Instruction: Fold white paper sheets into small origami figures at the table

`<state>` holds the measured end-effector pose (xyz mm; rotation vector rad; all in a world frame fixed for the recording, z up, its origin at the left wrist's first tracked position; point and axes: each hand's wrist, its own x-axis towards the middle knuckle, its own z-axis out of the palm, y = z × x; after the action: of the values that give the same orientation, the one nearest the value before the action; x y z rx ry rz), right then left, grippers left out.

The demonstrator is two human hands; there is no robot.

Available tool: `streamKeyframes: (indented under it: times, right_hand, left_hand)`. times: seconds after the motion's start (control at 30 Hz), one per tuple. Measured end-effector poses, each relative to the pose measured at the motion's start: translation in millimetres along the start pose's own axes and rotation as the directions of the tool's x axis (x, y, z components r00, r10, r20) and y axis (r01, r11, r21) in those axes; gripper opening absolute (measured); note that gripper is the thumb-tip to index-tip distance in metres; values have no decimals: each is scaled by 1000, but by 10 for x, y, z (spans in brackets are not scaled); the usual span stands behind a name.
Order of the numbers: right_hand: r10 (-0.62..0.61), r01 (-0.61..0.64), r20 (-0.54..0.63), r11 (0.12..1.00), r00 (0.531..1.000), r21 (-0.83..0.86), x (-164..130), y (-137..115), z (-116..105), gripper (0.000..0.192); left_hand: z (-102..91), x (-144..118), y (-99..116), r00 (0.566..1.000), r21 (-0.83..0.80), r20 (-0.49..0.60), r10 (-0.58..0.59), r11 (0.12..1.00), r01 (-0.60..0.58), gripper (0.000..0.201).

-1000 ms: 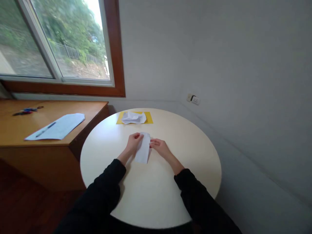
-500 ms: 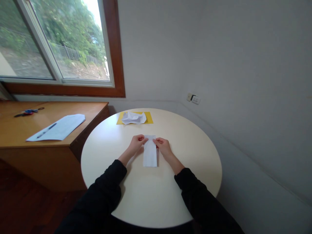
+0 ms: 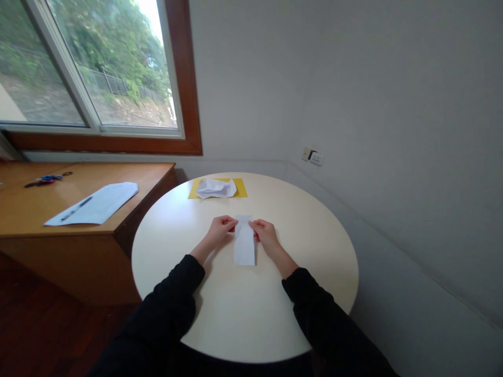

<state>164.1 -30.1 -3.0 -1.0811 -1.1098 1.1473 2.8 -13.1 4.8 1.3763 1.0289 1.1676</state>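
A narrow strip of folded white paper [image 3: 244, 246] is held over the round table [image 3: 251, 309], its long side pointing toward me. My left hand [image 3: 221, 229] pinches its upper left edge between thumb and fingers. On the opposite edge, my right hand [image 3: 265, 233] grips the paper near the same height, thumb on top. The lower part of the strip hangs free between my wrists. Fingers under the paper are partly hidden.
At the table's far side, crumpled white paper [image 3: 216, 188] lies on a yellow sheet [image 3: 240, 187]. To the left stands a wooden desk [image 3: 90, 170] with white sheets [image 3: 113, 199], a pen [image 3: 76, 208] and a small blue, red and black cluster [image 3: 47, 180].
The folded paper has shifted slightly to the right relative to my left hand, whose thumb now covers less of it. Both hands stay near the same place.
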Motion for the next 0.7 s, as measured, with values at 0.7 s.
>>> streamKeyframes:
  times: [0.7]
  right_hand:
    - [-70,73,-31,993,997,92,-12,-45,8,31]
  left_hand:
    - [26,-146,136,991,66,127,-38,997,30,35]
